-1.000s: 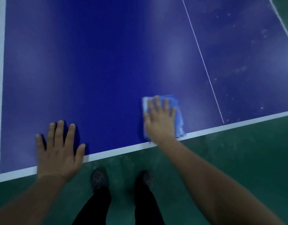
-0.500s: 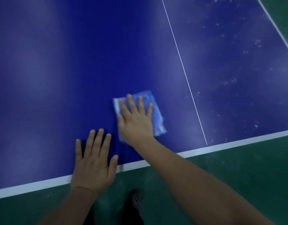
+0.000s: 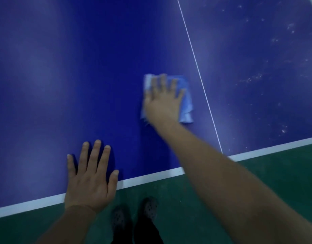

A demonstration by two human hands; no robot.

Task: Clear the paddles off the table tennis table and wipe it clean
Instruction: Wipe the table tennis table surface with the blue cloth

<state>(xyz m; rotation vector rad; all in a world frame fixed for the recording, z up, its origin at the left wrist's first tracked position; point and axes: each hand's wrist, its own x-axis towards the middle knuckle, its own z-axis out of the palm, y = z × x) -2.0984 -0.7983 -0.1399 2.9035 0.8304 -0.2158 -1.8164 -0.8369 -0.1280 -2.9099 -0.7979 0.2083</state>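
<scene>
Blue table (image 3: 81,67): R hand (image 3: 163,103) flat on cloth (image 3: 187,103), L hand (image 3: 90,178) splayed.

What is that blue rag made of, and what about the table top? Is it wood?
The rag under the right hand looks like soft cloth, maybe microfibre: it bunches and folds at its edges. The table top looks hard, smooth and painted blue, with a slight sheen and white lines. Whatever lies under the paint cannot be seen.

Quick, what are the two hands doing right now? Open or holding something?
Left hand: open, fingers spread flat on the dark blue table tennis table.
Right hand: open, fingers straight, pressing the light blue folded cloth onto the table.
</scene>
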